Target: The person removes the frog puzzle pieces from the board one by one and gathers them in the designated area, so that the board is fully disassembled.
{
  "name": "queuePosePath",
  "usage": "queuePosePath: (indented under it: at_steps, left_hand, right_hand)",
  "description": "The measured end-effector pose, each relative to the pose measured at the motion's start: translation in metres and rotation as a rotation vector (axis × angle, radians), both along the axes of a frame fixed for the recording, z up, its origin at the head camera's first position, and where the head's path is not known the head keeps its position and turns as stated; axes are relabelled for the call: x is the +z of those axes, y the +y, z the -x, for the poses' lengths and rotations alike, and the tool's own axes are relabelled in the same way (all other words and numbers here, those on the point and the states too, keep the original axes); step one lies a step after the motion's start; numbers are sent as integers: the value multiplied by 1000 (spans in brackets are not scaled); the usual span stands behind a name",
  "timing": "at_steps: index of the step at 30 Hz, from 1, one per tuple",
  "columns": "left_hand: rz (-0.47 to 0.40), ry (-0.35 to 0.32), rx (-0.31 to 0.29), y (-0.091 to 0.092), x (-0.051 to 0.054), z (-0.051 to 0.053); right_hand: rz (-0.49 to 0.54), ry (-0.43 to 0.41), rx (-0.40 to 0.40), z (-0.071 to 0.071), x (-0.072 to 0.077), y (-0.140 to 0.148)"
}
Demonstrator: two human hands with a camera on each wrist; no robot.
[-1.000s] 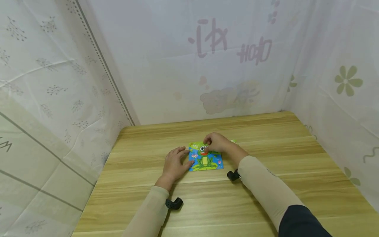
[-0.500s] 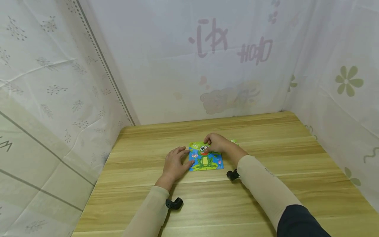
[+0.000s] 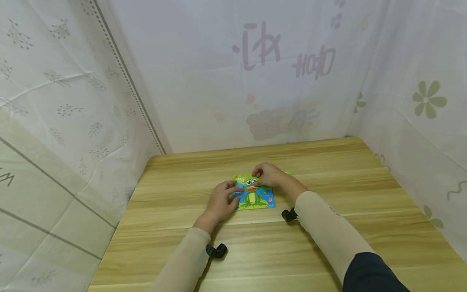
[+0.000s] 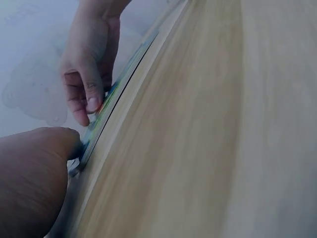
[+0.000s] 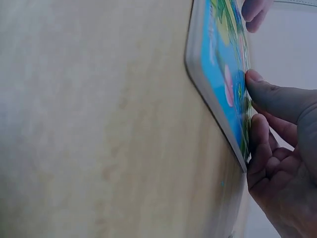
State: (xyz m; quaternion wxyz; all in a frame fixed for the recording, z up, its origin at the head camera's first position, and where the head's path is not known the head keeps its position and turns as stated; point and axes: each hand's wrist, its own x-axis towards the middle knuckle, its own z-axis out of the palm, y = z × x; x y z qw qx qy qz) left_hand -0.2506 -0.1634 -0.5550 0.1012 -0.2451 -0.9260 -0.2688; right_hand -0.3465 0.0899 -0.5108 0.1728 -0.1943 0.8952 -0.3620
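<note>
A square frog puzzle (image 3: 252, 198) in blue and green lies flat on the wooden table. My left hand (image 3: 220, 201) is at its left side, fingers spread and loosely bent over the edge, thumb near the lower left corner. Over the upper right part is my right hand (image 3: 269, 175), its fingers bent, with the thumb (image 5: 267, 94) touching the picture in the right wrist view. Whether it pinches a puzzle piece is hidden. The left wrist view shows the board (image 4: 106, 111) edge-on between both hands.
A small green-and-white printed thing (image 3: 289, 173) peeks out behind my right wrist, mostly hidden. Wood-grain tabletop (image 3: 164, 219) surrounds the puzzle. Printed cloth (image 3: 204, 81) hangs along the back and both sides.
My left hand has shifted slightly right, and its fingers now reach further over the puzzle's left side. The right hand stays almost in place over the upper right part.
</note>
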Motion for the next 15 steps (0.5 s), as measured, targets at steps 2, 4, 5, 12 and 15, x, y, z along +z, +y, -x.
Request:
queuePosePath:
  at_steps: [2, 4, 5, 12, 15]
  left_hand:
    - [12, -20, -2, 3, 1, 0]
    - [35, -38, 6, 7, 0, 1]
    - [52, -46, 10, 8, 0, 2]
    - [148, -71, 25, 17, 2, 3]
    - [176, -59, 29, 19, 3, 4]
  right_hand:
    - [15, 1, 1, 0, 1, 1]
    - [24, 2, 10, -1, 2, 1]
    - [26, 1, 14, -1, 2, 1]
    - [2, -6, 38, 1, 0, 0]
    - [-16, -10, 44, 1, 2, 1]
